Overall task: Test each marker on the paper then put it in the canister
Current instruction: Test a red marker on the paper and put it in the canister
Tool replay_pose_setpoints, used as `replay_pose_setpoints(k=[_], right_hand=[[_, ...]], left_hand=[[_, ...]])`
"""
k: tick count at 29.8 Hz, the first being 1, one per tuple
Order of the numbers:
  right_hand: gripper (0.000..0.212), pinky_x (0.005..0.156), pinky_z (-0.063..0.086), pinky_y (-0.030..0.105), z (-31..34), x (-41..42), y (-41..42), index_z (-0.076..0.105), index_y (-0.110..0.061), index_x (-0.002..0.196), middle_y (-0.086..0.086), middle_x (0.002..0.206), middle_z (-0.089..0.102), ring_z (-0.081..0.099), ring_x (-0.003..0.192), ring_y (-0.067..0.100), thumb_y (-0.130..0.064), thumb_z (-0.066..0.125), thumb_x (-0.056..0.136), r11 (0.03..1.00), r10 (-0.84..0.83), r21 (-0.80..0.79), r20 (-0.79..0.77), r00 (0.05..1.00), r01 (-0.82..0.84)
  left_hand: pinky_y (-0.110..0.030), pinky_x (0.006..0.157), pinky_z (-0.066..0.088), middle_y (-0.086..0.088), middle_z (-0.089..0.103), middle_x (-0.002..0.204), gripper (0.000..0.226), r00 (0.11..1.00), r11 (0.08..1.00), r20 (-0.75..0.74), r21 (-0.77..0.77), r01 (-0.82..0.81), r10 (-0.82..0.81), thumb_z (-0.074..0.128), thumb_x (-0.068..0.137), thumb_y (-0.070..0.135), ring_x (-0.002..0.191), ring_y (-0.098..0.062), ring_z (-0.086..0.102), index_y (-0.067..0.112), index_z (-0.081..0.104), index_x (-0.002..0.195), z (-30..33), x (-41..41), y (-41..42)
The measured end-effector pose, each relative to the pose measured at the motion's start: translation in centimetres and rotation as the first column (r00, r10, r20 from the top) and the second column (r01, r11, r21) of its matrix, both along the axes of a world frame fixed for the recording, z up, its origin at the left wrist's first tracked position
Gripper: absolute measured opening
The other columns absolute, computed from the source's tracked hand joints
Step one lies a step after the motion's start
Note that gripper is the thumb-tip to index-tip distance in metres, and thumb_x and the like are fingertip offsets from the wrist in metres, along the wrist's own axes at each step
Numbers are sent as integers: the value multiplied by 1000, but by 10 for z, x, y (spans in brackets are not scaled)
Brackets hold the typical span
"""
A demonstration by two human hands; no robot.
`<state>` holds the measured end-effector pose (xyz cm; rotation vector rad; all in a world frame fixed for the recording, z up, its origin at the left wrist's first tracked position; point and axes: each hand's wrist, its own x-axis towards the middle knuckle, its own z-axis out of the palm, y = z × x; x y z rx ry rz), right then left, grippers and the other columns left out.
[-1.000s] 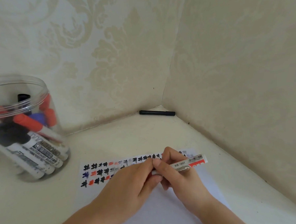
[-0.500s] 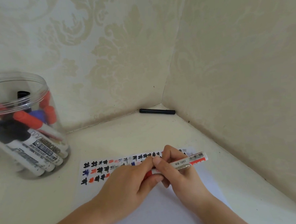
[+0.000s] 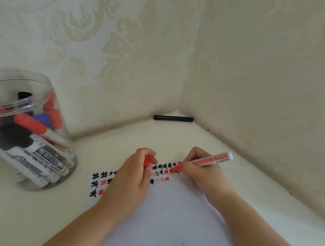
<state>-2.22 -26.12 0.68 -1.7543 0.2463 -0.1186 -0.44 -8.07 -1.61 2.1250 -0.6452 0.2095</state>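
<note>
Looking down from the head camera, the right hand (image 3: 203,171) grips a red marker (image 3: 207,161) with its fingers curled round the white barrel, the uncapped red tip pointing left and down onto the paper (image 3: 172,216), right among the rows of small test marks (image 3: 102,179) in black, red and blue; whether the tip actually touches the sheet is hard to tell. The left hand (image 3: 132,180) sits just beside it over the marks, its fingers closed around the red cap (image 3: 147,161), which pokes out between thumb and forefinger. The paper lies flat on the pale surface (image 3: 49,213), under both forearms. Well to the left stands the clear plastic canister (image 3: 26,130), open at the top, holding a leaning bundle of whiteboard markers (image 3: 46,155) with red, black and blue caps. Far back in the corner where the two patterned walls (image 3: 258,61) meet, a black marker (image 3: 173,118) lies on the surface, apart from everything else
</note>
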Motion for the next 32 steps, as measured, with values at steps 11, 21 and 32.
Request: replay_pose_setpoints(k=[11, 21, 32], right_hand=[[30, 39, 20, 15, -5, -2, 9, 36, -11, 57, 2, 51, 38, 25, 42, 7, -5, 57, 77, 976, -48, -211, 63, 997, 60], [27, 43, 25, 20, -6, -1, 5, 36, -3, 59, 10, 55, 46, 35, 47, 10, -3, 56, 77, 981, -31, -192, 44, 999, 39], [24, 40, 28, 15, 11, -17, 2, 48, -10, 60, -5, 44, 46, 31, 38, 7, -14, 71, 66, 955, 87, 270, 149, 985, -125]], left_hand=[[-15, 79, 37, 9, 57, 100, 27, 991, 989, 126, 146, 29, -48, 53, 89, 13, 93, -5, 48, 24, 53, 114, -5, 3, -1], [-8, 76, 35, 12, 54, 100, 35, 995, 995, 105, 102, -11, 1, 51, 90, 15, 93, -4, 49, 24, 44, 123, -3, -2, 0], [-18, 73, 38, 21, 51, 92, 30, 981, 995, 192, 99, -13, -6, 69, 78, 16, 85, 0, 45, 33, 51, 96, 3, 1, 2]])
